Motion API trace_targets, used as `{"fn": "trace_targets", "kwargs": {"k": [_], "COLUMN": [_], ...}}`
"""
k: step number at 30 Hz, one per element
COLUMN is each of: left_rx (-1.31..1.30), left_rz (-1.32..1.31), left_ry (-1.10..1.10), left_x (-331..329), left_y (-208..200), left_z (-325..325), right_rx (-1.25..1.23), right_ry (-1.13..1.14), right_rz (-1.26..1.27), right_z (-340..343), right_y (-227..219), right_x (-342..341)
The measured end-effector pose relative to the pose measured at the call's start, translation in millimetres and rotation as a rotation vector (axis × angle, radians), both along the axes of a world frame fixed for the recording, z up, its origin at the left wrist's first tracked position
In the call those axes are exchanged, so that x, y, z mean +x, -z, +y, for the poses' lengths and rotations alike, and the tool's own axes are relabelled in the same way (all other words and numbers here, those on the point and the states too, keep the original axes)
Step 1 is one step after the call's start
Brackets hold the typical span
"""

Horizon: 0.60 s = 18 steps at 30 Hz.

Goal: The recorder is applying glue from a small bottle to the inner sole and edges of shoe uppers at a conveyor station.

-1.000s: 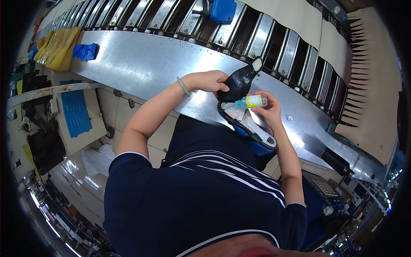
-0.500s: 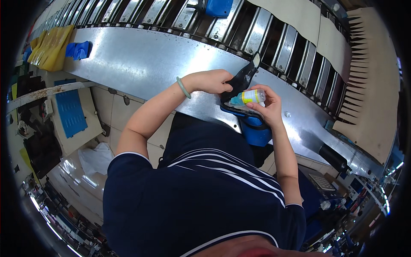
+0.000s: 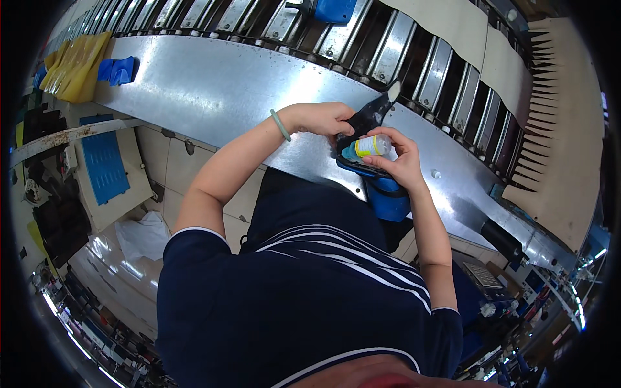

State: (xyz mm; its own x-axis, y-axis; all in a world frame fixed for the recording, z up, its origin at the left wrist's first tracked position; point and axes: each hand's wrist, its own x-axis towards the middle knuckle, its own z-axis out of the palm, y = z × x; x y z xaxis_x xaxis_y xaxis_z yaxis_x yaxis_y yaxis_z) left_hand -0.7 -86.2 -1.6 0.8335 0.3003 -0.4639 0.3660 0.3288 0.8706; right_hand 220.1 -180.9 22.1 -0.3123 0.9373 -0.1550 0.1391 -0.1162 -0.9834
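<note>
My left hand [image 3: 325, 120], with a pale green bangle at its wrist, is closed on the edge of a black shoe upper [image 3: 372, 116]. One pointed flap of the upper stands out toward the rollers and has a whitish tip. Below it a blue shoe last [image 3: 389, 202] shows at the bench's near edge. In my right hand [image 3: 402, 161] is a small bottle [image 3: 374, 146] with a white and yellow label. It lies tilted, its teal end toward the upper's opening. Whether that end touches the upper I cannot tell.
A metal bench [image 3: 213, 81] runs along a roller conveyor [image 3: 394, 45]. Another blue last [image 3: 334, 10] sits on the rollers. Yellow sheets [image 3: 77, 68] and blue pieces [image 3: 118, 71] lie at the bench's left end. A beige slit-edged panel [image 3: 563, 129] stands at the right.
The bottle has shifted slightly left, its teal end nearer my left hand. The flap's whitish tip has moved a little to the right. Both hands keep their hold.
</note>
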Motion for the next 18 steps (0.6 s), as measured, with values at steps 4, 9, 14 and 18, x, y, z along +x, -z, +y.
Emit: {"fn": "trace_targets", "kwargs": {"k": [4,9,14,18], "left_rx": [-0.010,-0.104,-0.143,0.019], "left_rz": [-0.012,-0.045,0.009,0.052], "left_ry": [-0.015,-0.037,-0.006,0.015], "left_x": [0,0,-2,3], "left_y": [-4,6,6,11], "left_z": [3,6,13,19], "right_rx": [-0.031,-0.166,-0.272,-0.412], "right_ry": [-0.002,0.168,0.435,0.525], "right_rz": [0.015,0.193,0.664,1.206], "right_z": [1,-3,-3,-16], "right_y": [0,-1,3,-1], "right_x": [1,9,45,80]}}
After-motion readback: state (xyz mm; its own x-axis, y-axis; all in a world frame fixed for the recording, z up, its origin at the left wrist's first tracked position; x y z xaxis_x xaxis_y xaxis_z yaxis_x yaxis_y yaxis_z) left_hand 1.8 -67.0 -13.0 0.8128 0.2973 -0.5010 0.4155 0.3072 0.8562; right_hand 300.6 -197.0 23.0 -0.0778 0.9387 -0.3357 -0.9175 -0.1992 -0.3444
